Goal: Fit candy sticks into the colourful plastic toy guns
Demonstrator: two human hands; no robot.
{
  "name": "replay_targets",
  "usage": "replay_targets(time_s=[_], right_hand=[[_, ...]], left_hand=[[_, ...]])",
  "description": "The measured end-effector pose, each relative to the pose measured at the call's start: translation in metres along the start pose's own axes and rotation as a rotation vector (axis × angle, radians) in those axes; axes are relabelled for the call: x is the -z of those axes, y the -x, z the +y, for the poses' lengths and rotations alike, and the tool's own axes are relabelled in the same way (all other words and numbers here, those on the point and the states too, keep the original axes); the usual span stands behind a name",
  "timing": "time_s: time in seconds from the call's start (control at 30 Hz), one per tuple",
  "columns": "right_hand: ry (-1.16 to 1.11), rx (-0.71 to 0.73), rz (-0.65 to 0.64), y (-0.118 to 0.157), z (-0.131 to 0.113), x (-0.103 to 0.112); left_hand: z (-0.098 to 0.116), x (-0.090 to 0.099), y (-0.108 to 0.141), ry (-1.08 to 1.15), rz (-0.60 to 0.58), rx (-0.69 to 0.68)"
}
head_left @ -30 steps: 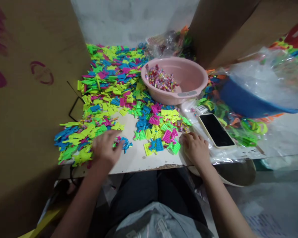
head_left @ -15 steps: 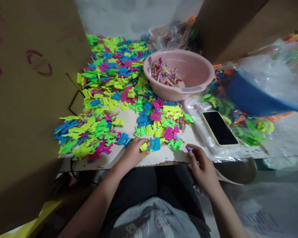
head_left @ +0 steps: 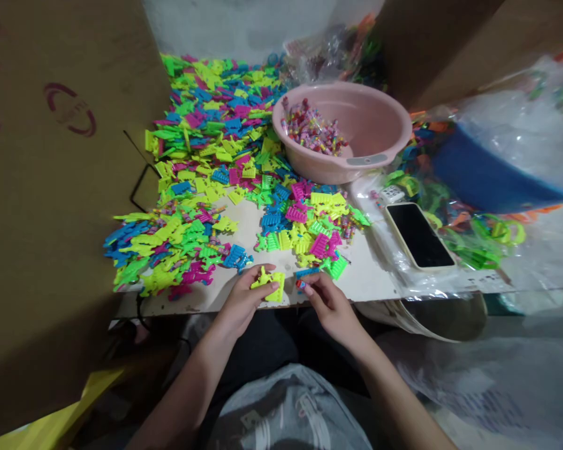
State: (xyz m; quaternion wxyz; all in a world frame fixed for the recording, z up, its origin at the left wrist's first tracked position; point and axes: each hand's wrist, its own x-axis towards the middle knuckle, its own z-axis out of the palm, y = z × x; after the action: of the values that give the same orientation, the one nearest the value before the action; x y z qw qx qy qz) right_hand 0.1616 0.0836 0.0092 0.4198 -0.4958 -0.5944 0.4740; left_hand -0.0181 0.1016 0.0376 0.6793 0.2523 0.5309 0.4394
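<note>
My left hand (head_left: 244, 299) grips a yellow comb-shaped plastic piece (head_left: 274, 285) between thumb and fingers at the table's front edge. Just right of it, my right hand (head_left: 331, 303) pinches a small red-and-blue wrapped item (head_left: 301, 284) in its fingertips. A blue plastic piece (head_left: 306, 273) lies on the table right behind those fingertips. Beyond my hands are loose yellow, green, pink and blue pieces (head_left: 298, 215). Another blue piece (head_left: 236, 257) rests behind my left hand.
A pink basin (head_left: 347, 164) holds many small wrapped items (head_left: 312, 128). A phone (head_left: 420, 236) lies on plastic bags at right, near a blue container (head_left: 492, 178). A large pile (head_left: 173, 250) is at left beside a cardboard box (head_left: 70, 219).
My left hand has lifted a yellow piece clear of the blue one it lay beside. My right hand has moved left, close to my left hand, still pinching the small item.
</note>
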Motion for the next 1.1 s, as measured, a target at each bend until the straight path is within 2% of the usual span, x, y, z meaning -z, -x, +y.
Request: replay_targets(time_s=[0.07, 0.17, 0.43, 0.6, 0.73, 0.93, 1.1], right_hand=[[-0.018, 0.041, 0.021, -0.008, -0.002, 0.000], [0.003, 0.069, 0.080, -0.010, -0.008, 0.000], [0.174, 0.099, 0.019, 0.021, -0.031, -0.004], [0.147, 0.158, 0.083, 0.030, -0.035, -0.002], [0.137, 0.194, 0.105, 0.032, -0.036, -0.001], [0.442, 0.354, -0.027, 0.029, -0.041, 0.000], [0.731, 0.424, -0.189, 0.030, -0.050, 0.003]], left_hand=[[-0.003, -0.002, 0.001, 0.044, -0.008, 0.030], [-0.006, -0.002, 0.003, 0.073, -0.008, -0.004], [-0.005, -0.005, 0.022, -0.181, -0.084, -0.166], [0.001, -0.007, 0.029, -0.244, -0.166, -0.237], [0.003, -0.008, 0.032, -0.266, -0.170, -0.255], [0.000, -0.006, 0.033, -0.344, -0.151, -0.278], [-0.004, -0.006, 0.036, -0.320, -0.150, -0.190]])
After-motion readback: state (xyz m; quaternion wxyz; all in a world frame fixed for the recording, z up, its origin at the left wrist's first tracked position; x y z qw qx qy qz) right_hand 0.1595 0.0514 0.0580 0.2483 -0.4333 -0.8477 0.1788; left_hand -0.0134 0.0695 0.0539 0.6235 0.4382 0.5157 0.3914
